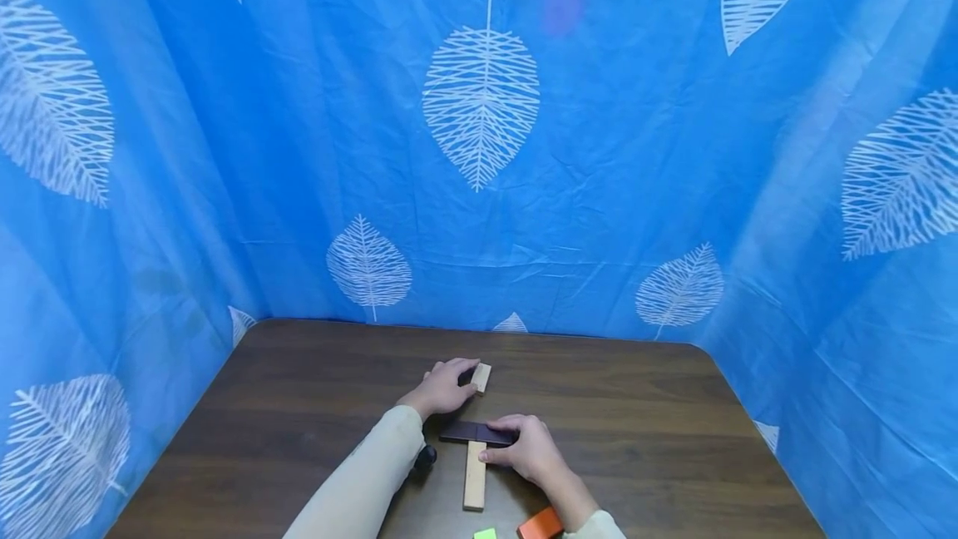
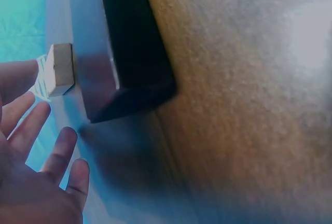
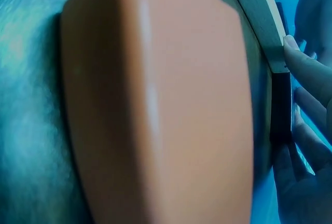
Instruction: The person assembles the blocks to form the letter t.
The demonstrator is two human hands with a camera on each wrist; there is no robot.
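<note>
Two dark brown wooden blocks point(image 1: 458, 432) lie end to end on the table. A long pale wooden block point(image 1: 475, 481) meets their near side at the seam, making a T. My right hand point(image 1: 527, 449) pinches the right-hand dark block point(image 3: 281, 107), fingers along its far side and thumb by the pale block's corner. Beyond the T, my left hand point(image 1: 441, 387) holds a small pale wooden block point(image 1: 481, 378) between thumb and index finger. Its remaining fingers point(image 2: 61, 149) are spread apart in the left wrist view.
An orange block point(image 1: 540, 524) lies under my right forearm and looms large in the right wrist view. A bright green piece point(image 1: 485, 534) shows at the bottom edge. Behind the brown wooden table point(image 1: 636, 406) hangs a blue leaf-patterned curtain point(image 1: 599, 190).
</note>
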